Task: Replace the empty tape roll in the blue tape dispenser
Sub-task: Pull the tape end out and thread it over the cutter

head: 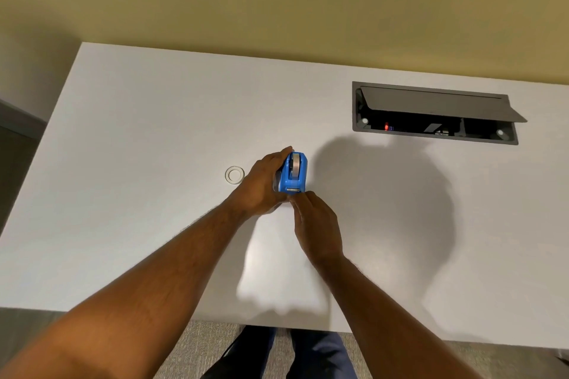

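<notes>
The blue tape dispenser (294,174) stands on the white table (138,138) near its middle, cutter end toward me. A grey tape roll (296,166) sits in its slot. My left hand (261,186) wraps around the dispenser's left side and holds it. My right hand (314,221) is just below the cutter, fingertips pinched together at the metal blade edge; whether tape is between them is too small to tell. A clear empty tape ring (234,175) lies flat on the table a little left of my left hand.
A recessed grey cable box (437,115) with its lid tilted open sits in the table at the back right. A yellow wall runs behind the table. The table's front edge is close to my legs.
</notes>
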A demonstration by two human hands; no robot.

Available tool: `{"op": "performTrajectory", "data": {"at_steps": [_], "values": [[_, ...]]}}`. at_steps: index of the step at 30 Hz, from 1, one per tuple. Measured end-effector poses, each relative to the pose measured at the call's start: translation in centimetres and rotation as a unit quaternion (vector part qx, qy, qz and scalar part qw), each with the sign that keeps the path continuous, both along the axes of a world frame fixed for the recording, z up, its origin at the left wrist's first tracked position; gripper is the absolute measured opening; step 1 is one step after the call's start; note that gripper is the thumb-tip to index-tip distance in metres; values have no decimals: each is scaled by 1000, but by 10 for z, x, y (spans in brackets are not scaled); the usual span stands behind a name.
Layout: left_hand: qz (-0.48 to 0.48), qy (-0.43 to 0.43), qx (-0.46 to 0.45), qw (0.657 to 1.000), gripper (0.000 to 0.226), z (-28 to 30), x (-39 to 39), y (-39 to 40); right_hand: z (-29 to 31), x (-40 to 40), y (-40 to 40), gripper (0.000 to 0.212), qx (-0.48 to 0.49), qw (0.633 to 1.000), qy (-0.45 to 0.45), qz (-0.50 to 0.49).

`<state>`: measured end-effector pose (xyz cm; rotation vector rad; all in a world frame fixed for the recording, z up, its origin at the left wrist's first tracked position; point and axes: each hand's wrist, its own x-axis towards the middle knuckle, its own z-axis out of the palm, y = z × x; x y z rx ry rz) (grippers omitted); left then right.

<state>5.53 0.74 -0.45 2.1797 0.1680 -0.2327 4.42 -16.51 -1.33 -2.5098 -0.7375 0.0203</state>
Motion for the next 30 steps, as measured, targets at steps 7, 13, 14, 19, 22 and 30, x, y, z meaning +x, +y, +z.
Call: {"op": "performTrajectory", "data": {"at_steps": [7,13,14,19,22,30], "values": [[-18,-5,18,1000,102,-10,1,4,-8,1,1,22,-27,1000,-16,3],[-23,-11,23,999,100,-14,2,6,-13,1,1,21,-17,998,-63,9],[-23,-13,25,999,100,-14,2,6,-15,1,0,21,-16,997,-70,12],[-39,-10,37,999,106,-17,1,10,-21,1,-6,28,-7,994,-101,31],[-50,-4,39,998,110,-17,2,12,-23,0,-11,35,0,995,-92,36],[-53,14,-2,998,109,-12,3,15,-26,1,-19,27,4,997,-60,50]]}}
